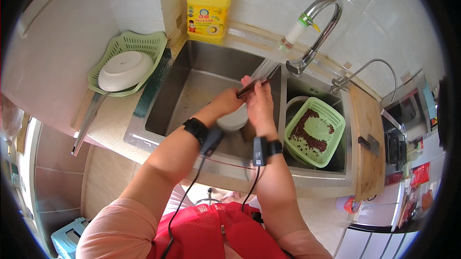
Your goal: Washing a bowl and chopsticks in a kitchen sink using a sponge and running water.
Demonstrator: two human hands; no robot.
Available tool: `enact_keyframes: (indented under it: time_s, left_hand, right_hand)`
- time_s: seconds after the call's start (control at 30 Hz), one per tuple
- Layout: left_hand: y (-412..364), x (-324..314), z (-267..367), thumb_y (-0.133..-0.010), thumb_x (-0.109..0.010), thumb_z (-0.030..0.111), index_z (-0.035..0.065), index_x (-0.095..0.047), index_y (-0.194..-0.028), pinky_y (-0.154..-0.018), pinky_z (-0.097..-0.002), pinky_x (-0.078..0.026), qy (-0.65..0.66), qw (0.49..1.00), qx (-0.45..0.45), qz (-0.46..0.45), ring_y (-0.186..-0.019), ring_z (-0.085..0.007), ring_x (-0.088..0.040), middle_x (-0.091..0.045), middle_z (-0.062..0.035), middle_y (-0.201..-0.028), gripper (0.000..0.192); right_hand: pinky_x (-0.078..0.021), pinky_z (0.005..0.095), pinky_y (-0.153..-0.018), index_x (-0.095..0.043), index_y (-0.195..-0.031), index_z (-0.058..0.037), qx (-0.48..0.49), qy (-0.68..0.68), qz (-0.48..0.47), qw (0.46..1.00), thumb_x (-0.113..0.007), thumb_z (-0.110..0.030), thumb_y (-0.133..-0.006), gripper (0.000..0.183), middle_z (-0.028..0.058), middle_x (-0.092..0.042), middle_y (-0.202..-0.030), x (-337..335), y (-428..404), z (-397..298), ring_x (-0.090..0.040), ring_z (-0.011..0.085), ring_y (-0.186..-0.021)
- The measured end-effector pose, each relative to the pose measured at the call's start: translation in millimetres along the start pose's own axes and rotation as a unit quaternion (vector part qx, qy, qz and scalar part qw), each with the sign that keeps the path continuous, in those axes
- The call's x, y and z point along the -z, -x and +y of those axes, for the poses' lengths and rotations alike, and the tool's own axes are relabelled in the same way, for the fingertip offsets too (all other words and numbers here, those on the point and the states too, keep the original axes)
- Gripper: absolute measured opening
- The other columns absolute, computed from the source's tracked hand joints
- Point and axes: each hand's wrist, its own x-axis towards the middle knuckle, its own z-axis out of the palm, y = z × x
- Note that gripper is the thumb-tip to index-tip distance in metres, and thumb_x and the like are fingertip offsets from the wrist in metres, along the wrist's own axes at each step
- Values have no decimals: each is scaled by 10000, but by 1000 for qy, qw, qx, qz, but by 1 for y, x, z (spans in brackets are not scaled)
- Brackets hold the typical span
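Note:
Both hands are over the large left basin of a steel sink [201, 57], under water streaming [265, 68] from the tap [335, 17]. Dark brown sticks that look like chopsticks [247, 89] lie across them at a slant. My left hand [229, 102] has its fingers closed around the lower end. My right hand [262, 104] is turned palm up, with its thumb against the sticks near their upper end. Beneath the hands, a white bowl [234, 119] sits in the basin, partly covered by them.
A green basket [336, 133] with small dark red grains or beans stands in the right basin. On the right, a cleaver [371, 145] lies on a wooden board [369, 176]. An upturned white dish [126, 69] rests in a green colander [151, 42]. Behind stands a yellow detergent jug [208, 10].

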Motion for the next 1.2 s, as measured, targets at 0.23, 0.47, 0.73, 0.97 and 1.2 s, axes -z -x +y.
enact_keyframes:
  time_s: [0.23,0.47,0.73,0.97,1.2]
  left_hand:
    - [21,30,22,-710,-675,299,4,-654,-879,-678,-410,-497,-15,977,108,-184,-775,-370,-635,-648,-231,-827,342]
    - [13,21,-4,-682,-701,292,-1,-647,-841,-666,-396,-500,-39,997,-45,-55,-740,-335,-637,-646,-205,-781,337]
    - [18,19,3,-739,-688,294,11,-622,-913,-495,-322,-484,-14,989,-56,-134,-545,-200,-592,-617,-124,-692,339]
    - [18,24,18,-802,-649,279,55,-618,-921,-415,-288,-402,162,981,8,-106,-478,-137,-502,-566,-34,-650,256]
    - [1,37,8,-907,-572,308,110,-468,-813,-465,-289,-369,572,804,43,155,-499,-105,-416,-463,3,-635,243]
  right_hand:
    - [-462,434,-912,-387,-1198,-85,26,-19,-30,999,-463,-105,-952,259,141,-571,-1086,5,-4,6,-577,287,-1027]
    - [-475,454,-885,-408,-1058,-75,-16,-37,6,999,-473,-180,-956,160,170,-594,-1000,-12,1,2,-602,320,-947]
    - [-435,442,-926,-485,-1076,-54,-49,-8,-14,999,-457,-277,-963,252,199,-600,-1066,4,-3,8,-563,327,-1037]
    - [-442,285,-865,-521,-1158,-49,-17,130,-27,991,-487,-258,-956,293,115,-603,-1092,13,-7,13,-571,163,-995]
    - [-438,233,-608,-580,-1066,-40,-226,326,-30,917,-589,-346,-882,357,45,-622,-833,15,3,6,-578,115,-670]
